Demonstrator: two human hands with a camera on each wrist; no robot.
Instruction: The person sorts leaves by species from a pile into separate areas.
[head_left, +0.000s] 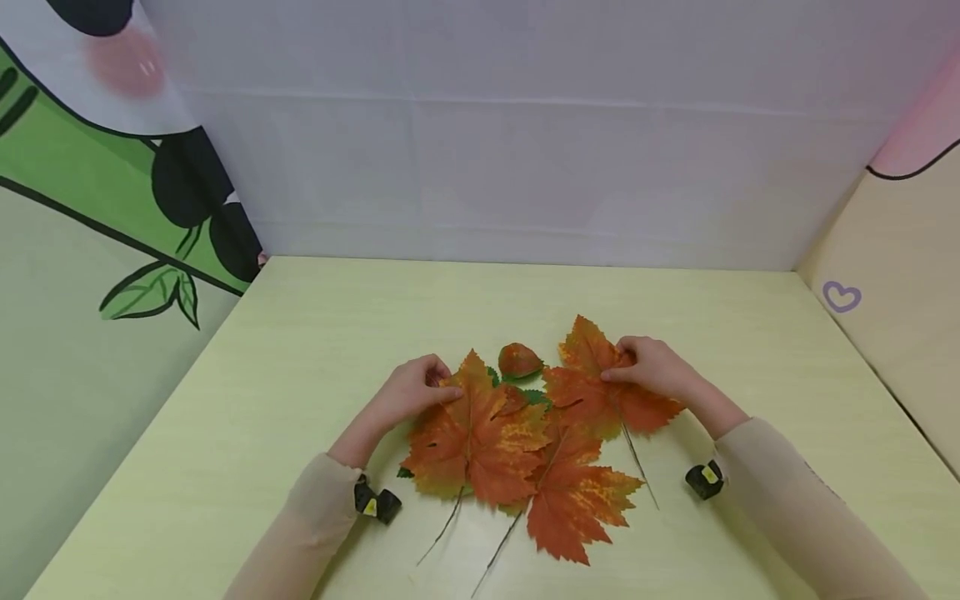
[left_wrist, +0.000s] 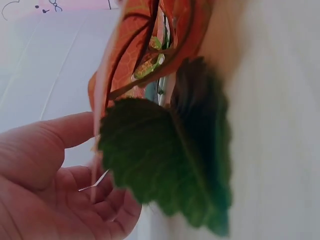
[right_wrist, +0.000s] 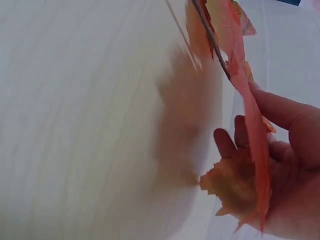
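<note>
Between thumb and fingers, my left hand (head_left: 408, 390) pinches the left edge of an orange artificial maple leaf (head_left: 480, 446) with a thin dark stem. My right hand (head_left: 654, 367) holds another orange maple leaf (head_left: 581, 387) by its upper right part; its stem hangs toward the table front. A third maple leaf (head_left: 581, 500) lies between and below these two, partly overlapped by the left one. In the left wrist view, a green toothed leaf (left_wrist: 155, 155) is close to the left fingers. The right wrist view shows the held leaf (right_wrist: 257, 150) edge-on, thumb and fingers on opposite sides.
Behind the leaves sits a small rounded orange-brown piece (head_left: 519, 360), its kind unclear. Green leaf parts (head_left: 536, 397) peek out beneath the maple leaves. The pale wooden table (head_left: 360, 308) ends at a whitish back panel (head_left: 525, 167), with printed side panels left and right.
</note>
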